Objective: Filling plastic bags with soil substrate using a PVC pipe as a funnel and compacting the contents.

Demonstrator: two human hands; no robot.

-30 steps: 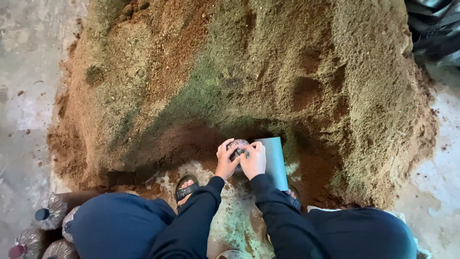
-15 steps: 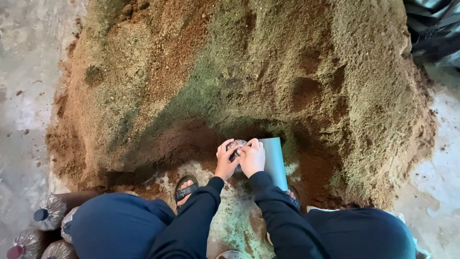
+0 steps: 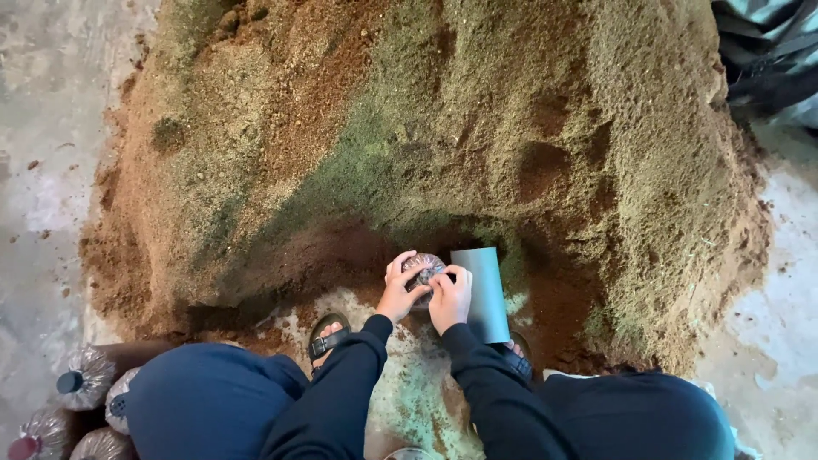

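Observation:
I squat at the foot of a large brown and greenish sawdust pile. Between my hands is a clear plastic bag packed with brown sawdust. My left hand grips the bag's left side. My right hand presses on its top right, fingers curled over the bag's mouth. A grey-blue tube lies on the ground just right of my right hand, touching the pile's foot.
Several filled plastic bags with coloured caps lie at the lower left by my knee. My sandalled foot rests on the concrete floor. Dark bags sit at the top right.
My hands have shifted slightly on the bag, the right hand sliding down so more of the bag's top shows. The view drifted a little.

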